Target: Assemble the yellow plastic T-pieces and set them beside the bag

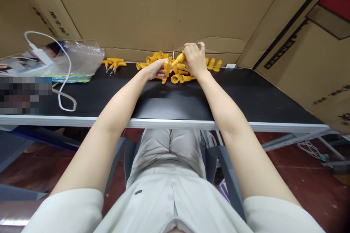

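Observation:
Over a pile of yellow corkscrew parts [183, 78], I hold a yellow corkscrew [178, 59] between both hands. My left hand [156, 69] is closed around its T-shaped handle end. At the other end, the fingers of my right hand [194, 59] are closed on the sleeve, which they partly cover. To the left lie several T-handles with bare metal spirals [113, 64]. Past my right wrist stand a few yellow sleeves [216, 64] near the back wall. Both hands hide part of the pile.
Cardboard walls [153, 11] rise behind and beside the black tabletop [169, 103]. Clear plastic bags [82, 58], a white cable [70, 69] and papers lie on the left. The metal table edge [175, 123] runs before my lap.

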Action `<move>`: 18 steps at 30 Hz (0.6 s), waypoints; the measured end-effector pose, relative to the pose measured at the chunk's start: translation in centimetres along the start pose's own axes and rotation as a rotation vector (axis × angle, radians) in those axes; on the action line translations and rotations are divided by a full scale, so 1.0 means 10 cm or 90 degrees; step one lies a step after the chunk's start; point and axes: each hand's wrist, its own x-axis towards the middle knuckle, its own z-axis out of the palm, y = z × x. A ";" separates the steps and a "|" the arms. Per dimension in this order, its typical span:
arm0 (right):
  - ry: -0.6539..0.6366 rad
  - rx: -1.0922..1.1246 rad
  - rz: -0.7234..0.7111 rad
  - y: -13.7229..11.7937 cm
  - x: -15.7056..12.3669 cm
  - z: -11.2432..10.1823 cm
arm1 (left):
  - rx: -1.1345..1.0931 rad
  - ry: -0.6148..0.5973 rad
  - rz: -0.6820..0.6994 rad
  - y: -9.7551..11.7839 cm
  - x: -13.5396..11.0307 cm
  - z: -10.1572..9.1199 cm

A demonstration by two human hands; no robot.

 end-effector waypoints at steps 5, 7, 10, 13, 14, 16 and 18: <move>-0.006 -0.006 0.001 -0.02 -0.01 -0.04 | -0.081 0.008 -0.046 -0.02 -0.02 -0.08; -0.013 -0.003 -0.017 -0.01 -0.02 -0.05 | -0.142 0.015 -0.064 -0.07 0.01 -0.11; -0.006 0.015 -0.096 0.00 -0.03 -0.03 | -0.269 0.008 -0.065 -0.21 0.11 -0.17; -0.007 0.026 -0.151 -0.01 -0.01 0.02 | -0.398 -0.025 -0.069 -0.36 0.21 -0.24; -0.010 0.024 -0.155 -0.03 0.00 0.04 | -0.431 -0.035 -0.075 -0.40 0.24 -0.26; -0.013 0.015 -0.153 -0.06 0.02 0.06 | -0.476 -0.041 -0.089 -0.45 0.26 -0.27; -0.008 0.005 -0.150 -0.09 0.03 0.07 | -0.496 -0.031 -0.103 -0.46 0.27 -0.25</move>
